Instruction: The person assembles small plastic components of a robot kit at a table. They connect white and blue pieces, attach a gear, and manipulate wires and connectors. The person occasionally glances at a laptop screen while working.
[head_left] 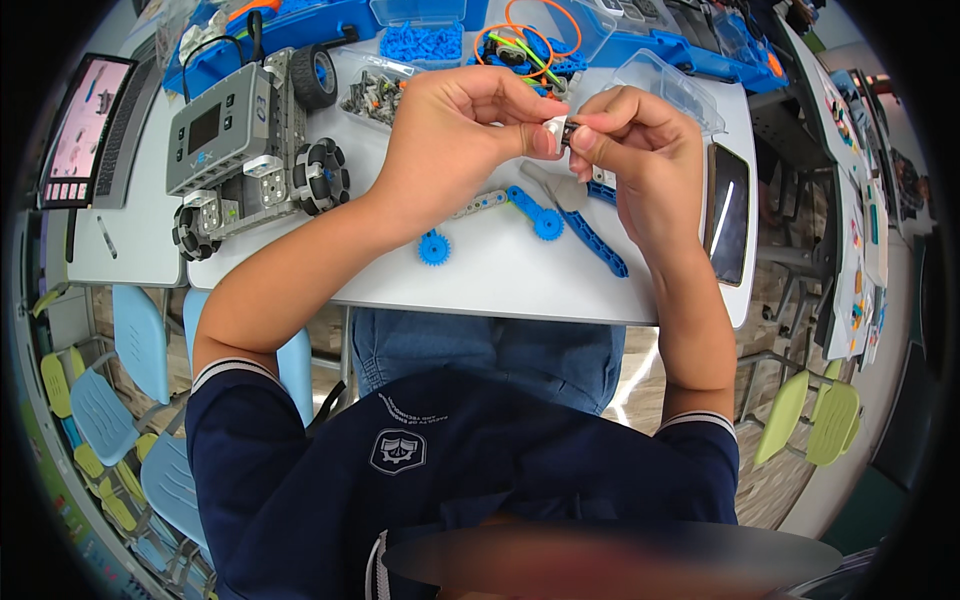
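Note:
Both hands are raised over the white table [480,285], their fingertips almost meeting. My left hand [450,130] pinches a small white plastic piece [555,127] between thumb and fingers. Against it, my right hand [645,145] grips a small dark connector-like piece [569,133]; fingers hide most of both parts. Below the hands lie a blue gear [434,248], a blue arm with a gear at its end [537,213] and a light grey beam [483,203]. A long blue beam [597,243] slants beside a grey angled piece [556,187].
To the left stands a wheeled robot [225,140] with a grey control box, beyond it a laptop [95,130]. A phone [728,215] lies near the right table edge. Clear trays of small parts [372,92] and blue pieces [421,43] sit at the back, near orange rings [545,20].

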